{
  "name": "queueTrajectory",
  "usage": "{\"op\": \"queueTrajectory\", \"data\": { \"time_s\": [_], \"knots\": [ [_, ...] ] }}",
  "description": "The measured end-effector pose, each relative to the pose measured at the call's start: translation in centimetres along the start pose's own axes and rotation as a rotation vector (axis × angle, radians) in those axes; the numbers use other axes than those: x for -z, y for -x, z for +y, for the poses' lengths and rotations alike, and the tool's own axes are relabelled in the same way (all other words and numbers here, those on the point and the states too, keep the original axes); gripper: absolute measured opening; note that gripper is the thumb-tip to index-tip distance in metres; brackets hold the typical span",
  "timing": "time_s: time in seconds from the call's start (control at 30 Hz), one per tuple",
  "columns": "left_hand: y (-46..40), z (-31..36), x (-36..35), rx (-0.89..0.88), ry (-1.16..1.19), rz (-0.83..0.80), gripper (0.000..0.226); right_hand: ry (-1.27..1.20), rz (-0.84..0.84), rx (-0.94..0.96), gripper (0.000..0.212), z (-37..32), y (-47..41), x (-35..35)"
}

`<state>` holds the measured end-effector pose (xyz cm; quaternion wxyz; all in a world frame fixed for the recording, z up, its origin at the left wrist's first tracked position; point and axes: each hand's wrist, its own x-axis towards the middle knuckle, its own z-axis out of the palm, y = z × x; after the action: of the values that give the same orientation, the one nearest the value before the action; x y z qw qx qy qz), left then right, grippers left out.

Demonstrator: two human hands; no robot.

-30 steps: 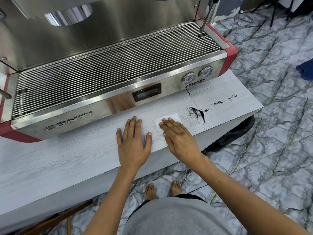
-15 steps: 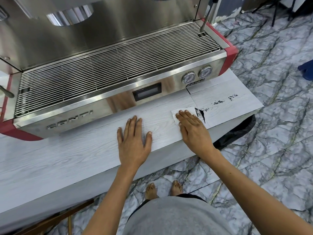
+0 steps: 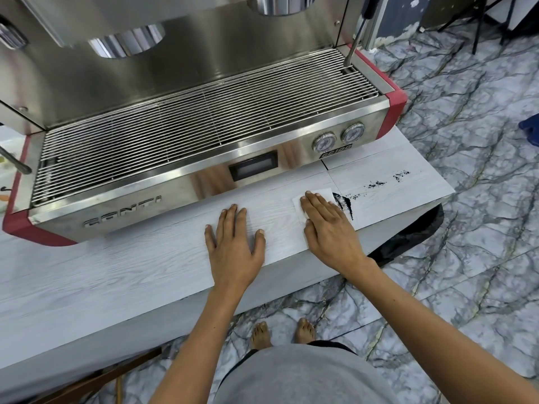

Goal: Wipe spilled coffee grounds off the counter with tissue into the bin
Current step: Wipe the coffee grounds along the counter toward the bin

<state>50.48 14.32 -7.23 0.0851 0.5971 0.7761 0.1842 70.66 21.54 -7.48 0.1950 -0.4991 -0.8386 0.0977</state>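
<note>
Marble-patterned floor (image 3: 481, 228): grey-white tiles with dark veining, to the right of and below the counter; two bare feet (image 3: 281, 333) stand on it just under the counter edge.

Espresso machine (image 3: 186, 118): stainless steel with red corner trim, wire drip grille across its tray, two round gauges (image 3: 338, 139) at the front right, raised lettering at the front left, a steam wand (image 3: 357, 36) at the right rear. It stands on the counter.

Counter (image 3: 116, 272): pale wood-grain surface, running from lower left to upper right in front of the machine.

Bin bag (image 3: 408, 240): black, partly hidden beneath the counter's right end, on the floor.

Left hand (image 3: 233, 243): flat on the counter, palm down, fingers straight and slightly spread, holding nothing.

Right hand (image 3: 329, 228): flat, palm down, straight fingers pressing the tissue onto the counter, beside the left hand but apart from it.

Tissue (image 3: 300, 205): white, folded flat, mostly covered by the right hand, its right edge touching the nearest grounds.

Coffee grounds (image 3: 344, 204): dark smear just right of the tissue, with smaller scattered specks (image 3: 401, 175) trailing toward the counter's right end.
</note>
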Motion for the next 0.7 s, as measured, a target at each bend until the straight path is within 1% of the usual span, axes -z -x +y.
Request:
{"op": "queueTrajectory", "data": {
  "time_s": [0.2,0.37,0.53,0.7],
  "knots": [
    [-0.8,1.9,-0.9,-0.016,0.014,-0.004,0.066,0.022,-0.009,-0.045,0.050,1.1,-0.3,0.2],
    [-1.1,2.9,-1.3,-0.007,-0.006,0.011,0.064,0.044,-0.017,-0.015,0.049,0.8,1.1,0.3],
    [-1.0,2.7,-1.4,-0.011,-0.019,0.026,0.062,0.054,-0.049,0.023,0.048,0.6,0.0,0.0],
    [-1.0,2.8,-1.2,-0.009,-0.013,0.016,0.061,0.050,-0.043,-0.033,0.050,1.2,-0.8,-0.2]
  ]
}}
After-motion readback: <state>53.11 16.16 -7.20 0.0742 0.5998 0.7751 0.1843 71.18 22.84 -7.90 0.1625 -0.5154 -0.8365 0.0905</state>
